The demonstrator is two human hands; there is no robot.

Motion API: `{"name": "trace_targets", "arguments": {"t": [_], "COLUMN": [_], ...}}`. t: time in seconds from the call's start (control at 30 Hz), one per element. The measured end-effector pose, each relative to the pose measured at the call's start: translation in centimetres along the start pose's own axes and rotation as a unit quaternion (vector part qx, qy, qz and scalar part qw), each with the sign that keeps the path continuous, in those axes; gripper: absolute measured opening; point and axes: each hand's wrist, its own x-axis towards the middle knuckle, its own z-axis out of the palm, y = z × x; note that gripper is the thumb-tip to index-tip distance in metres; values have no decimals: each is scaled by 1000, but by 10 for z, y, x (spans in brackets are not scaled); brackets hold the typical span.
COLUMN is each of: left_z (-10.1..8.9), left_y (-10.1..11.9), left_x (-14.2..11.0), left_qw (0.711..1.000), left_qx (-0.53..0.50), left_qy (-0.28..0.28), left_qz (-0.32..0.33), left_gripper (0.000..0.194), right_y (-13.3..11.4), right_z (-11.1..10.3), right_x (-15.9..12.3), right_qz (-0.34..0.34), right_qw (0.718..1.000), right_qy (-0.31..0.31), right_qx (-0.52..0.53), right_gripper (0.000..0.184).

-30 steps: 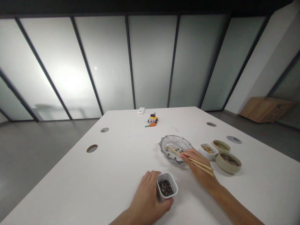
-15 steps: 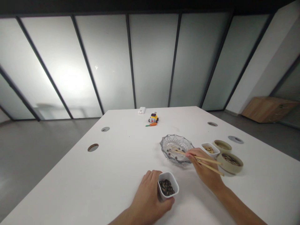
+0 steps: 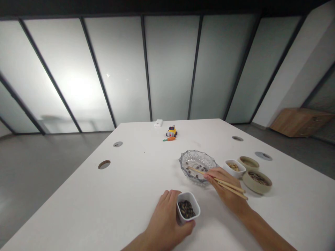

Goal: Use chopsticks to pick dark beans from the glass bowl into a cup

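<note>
My left hand [image 3: 167,219] is wrapped round a small white square cup [image 3: 196,206], which holds dark striped seeds [image 3: 186,209]. In my right hand [image 3: 226,190] is a pair of wooden chopsticks [image 3: 230,186]. Their tips reach down into a clear scalloped glass bowl [image 3: 183,165], where several dark seeds [image 3: 201,166] lie scattered. Whether a seed sits between the tips is too small to tell. Just right of my right hand stands a white square dish [image 3: 244,170] with pale yellowish pieces in it.
Two beige round bowls [image 3: 258,188] stand at the right, the nearer one holding dark seeds. Farther back on the white table [image 3: 117,202] are a yellow toy car [image 3: 171,131], a small orange carrot-like toy [image 3: 171,139] and a white device [image 3: 158,123]. Round holes [image 3: 104,164] pierce the tabletop.
My right hand has shifted slightly left, and the chopsticks now lie closer together at a changed angle in the glass bowl. My left hand and the cup have stayed put.
</note>
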Motion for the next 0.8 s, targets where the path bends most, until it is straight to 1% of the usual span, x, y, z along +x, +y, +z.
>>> {"name": "trace_targets", "arguments": {"t": [0.13,0.33,0.53,0.7,0.8], "left_z": [-1,1,1,0,0], "left_y": [1,-1,1,2,2], "left_x": [0,1,0,0,0], "left_qw": [1000,1000,1000,1000,1000], "left_qx": [0,1,8,5,7], "left_qy": [-1,4,1,-1,1], "left_qz": [-2,6,3,1,3], "left_gripper": [33,33,34,35,34], "right_y": [2,5,8,7,6], "right_z": [0,1,5,5,4], "right_x": [-1,-1,6,7,5], "right_qz": [4,-15,14,27,26], "right_qw": [1000,999,1000,999,999], "right_qy": [10,27,-3,-6,-9], "right_qx": [-9,-14,11,26,26], "right_gripper": [40,34,42,38,40]}}
